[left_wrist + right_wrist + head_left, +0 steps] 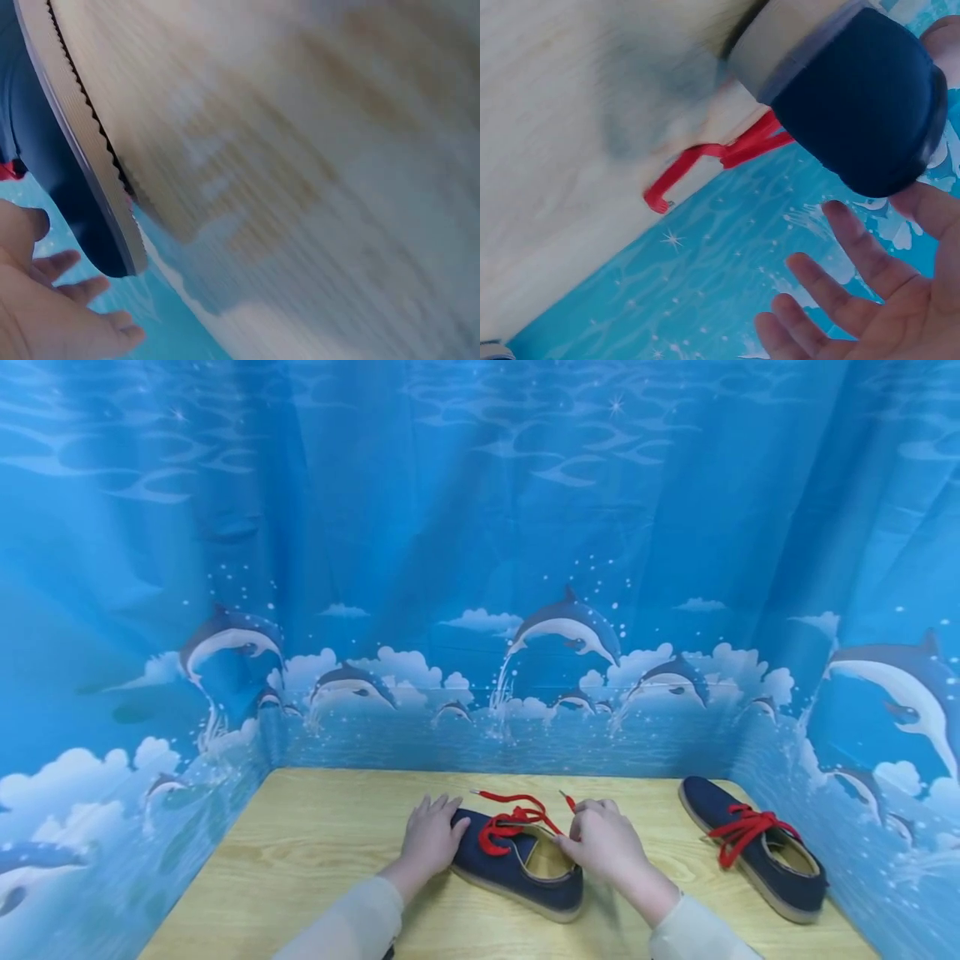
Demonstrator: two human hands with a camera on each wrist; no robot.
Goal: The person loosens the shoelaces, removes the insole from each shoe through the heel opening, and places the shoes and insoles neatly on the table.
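A navy shoe with a tan sole and red laces lies on its sole, toe to the left. My left hand is at the toe, its thumb beside the upper and its fingers loosely spread past the front. In the left wrist view those fingers look relaxed. My right hand is at the heel. The right wrist view has its thumb and index finger on either side of the heel, pinching the rim, while the other fingers spread apart. Part of the lace passes behind that hand.
A second navy shoe, its red laces tied in a bow, stands at the right of the wooden table. A blue dolphin-print curtain surrounds the table's back and sides. One lace tip points left beyond the near shoe.
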